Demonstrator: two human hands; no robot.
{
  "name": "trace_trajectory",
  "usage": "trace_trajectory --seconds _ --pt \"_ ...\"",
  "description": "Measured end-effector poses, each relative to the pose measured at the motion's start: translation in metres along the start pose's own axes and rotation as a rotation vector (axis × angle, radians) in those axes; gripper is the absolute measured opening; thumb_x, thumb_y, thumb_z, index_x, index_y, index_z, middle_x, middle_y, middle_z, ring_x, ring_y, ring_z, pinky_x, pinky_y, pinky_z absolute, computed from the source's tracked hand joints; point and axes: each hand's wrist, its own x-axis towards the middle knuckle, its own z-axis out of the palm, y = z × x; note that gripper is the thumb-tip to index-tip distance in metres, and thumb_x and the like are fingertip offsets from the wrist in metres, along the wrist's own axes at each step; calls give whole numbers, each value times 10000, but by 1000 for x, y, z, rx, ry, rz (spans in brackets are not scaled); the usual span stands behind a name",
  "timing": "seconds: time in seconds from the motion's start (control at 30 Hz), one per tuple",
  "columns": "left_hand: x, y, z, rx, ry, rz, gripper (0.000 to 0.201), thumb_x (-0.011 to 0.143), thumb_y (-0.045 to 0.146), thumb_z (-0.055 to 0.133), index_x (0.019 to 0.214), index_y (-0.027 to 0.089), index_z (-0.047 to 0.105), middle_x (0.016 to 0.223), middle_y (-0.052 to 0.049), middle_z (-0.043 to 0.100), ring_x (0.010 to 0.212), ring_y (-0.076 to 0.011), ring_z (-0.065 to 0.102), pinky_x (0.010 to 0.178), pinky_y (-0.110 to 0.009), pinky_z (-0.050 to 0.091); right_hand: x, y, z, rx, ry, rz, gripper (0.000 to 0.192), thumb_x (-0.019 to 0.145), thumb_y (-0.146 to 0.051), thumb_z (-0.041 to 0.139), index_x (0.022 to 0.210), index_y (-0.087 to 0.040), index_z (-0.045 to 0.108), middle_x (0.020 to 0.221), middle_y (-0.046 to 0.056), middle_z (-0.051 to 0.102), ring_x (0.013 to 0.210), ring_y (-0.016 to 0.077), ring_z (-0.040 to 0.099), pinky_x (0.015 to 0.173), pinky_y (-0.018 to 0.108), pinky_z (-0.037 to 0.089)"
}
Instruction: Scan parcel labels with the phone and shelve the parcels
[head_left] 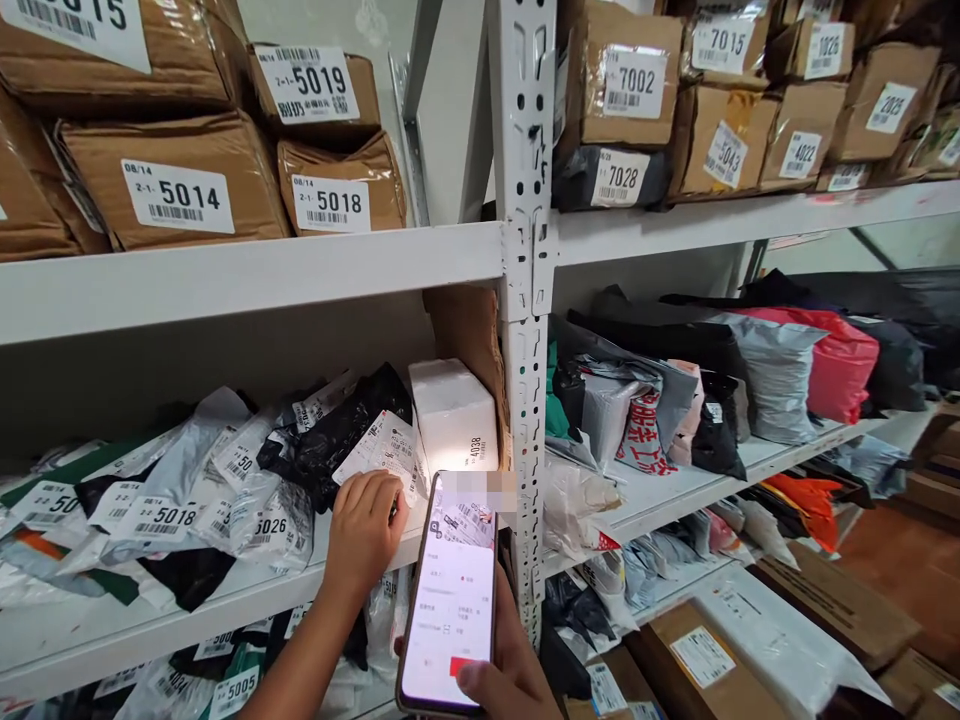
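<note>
So bottom center of the frame, the right hand [504, 672] is wrapped around a phone [450, 600], thumb on the lit screen. Just left of it, the left hand [364, 530] is curled, fingers pressing the label of a black poly bag [341, 435] lying right above it on the middle shelf [247, 275]. A white foam box [452, 412] sits just right of that bag. Cardboard boxes [176, 180] fill the top left, and a red bag [840, 365] lies far right.
</note>
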Motion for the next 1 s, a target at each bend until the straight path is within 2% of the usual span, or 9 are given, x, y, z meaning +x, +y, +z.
trace_trajectory --seconds 0.1,0.23,0.33,0.47,0.7,0.8,0.87,0.93,1.0 --pt "-1 -1 1 5 3 4 87 847 106 542 905 169 555 896 -56 677 906 -215 608 939 -393 404 -7 -4 -2 11 54 1 1103 598 -307 817 1444 -263 109 1093 99 716 904 331 714 725 493 570" --pt "0 0 1 15 17 9 90 849 112 538 917 168 561 892 -59 682 900 -219 615 935 -392 407 -12 -6 2 6 129 -29 1040 580 -339 810 1440 -269 229 1116 90 711 969 351 699 833 514 534" --pt "0 -1 2 25 20 15 86 849 109 537 911 164 559 881 -59 679 892 -219 611 934 -392 406 -12 -6 6 20 133 -56 1037 574 -343 790 1441 -261 226 1096 92 713 967 354 699 838 510 526" --pt "-3 -2 2 26 19 14 108 853 125 540 953 150 570 910 -84 679 910 -230 607 928 -396 412 -13 -11 8 93 53 31 1094 510 -168 696 1452 -257 148 1004 78 736 939 351 699 784 514 535" --pt "24 8 4 -64 -48 -188 538 868 355 574 1339 142 423 1132 -117 664 1054 -285 566 928 -419 384 -24 -20 -6 -10 66 57 1118 514 -262 745 1464 -222 156 1023 130 738 841 363 713 735 477 522" --pt "41 13 2 -32 -83 -194 317 850 259 574 1160 193 584 1001 -73 693 976 -269 588 917 -436 380 -24 -20 -13 -36 72 32 1129 502 -250 735 1462 -198 142 1041 136 737 823 367 716 745 484 515" --pt "44 10 -1 49 -25 -241 131 836 215 573 934 204 661 976 -76 692 961 -283 586 920 -474 375 -24 -19 -19 -30 74 11 1126 482 -197 704 1452 -199 133 997 110 746 829 366 713 768 500 514" --pt "40 5 -2 124 27 -242 100 829 190 578 820 203 676 1058 -96 679 1025 -308 571 957 -515 351 -24 -18 -26 -30 74 -8 1081 460 -172 688 1420 -224 193 981 89 746 848 366 709 804 522 509" --pt "31 -2 -2 122 8 -132 162 830 129 555 872 209 689 1104 -78 679 1076 -292 565 1004 -518 321 -24 -18 -33 -68 74 -48 945 464 -190 689 1337 -256 334 1021 86 738 914 372 694 850 537 497"
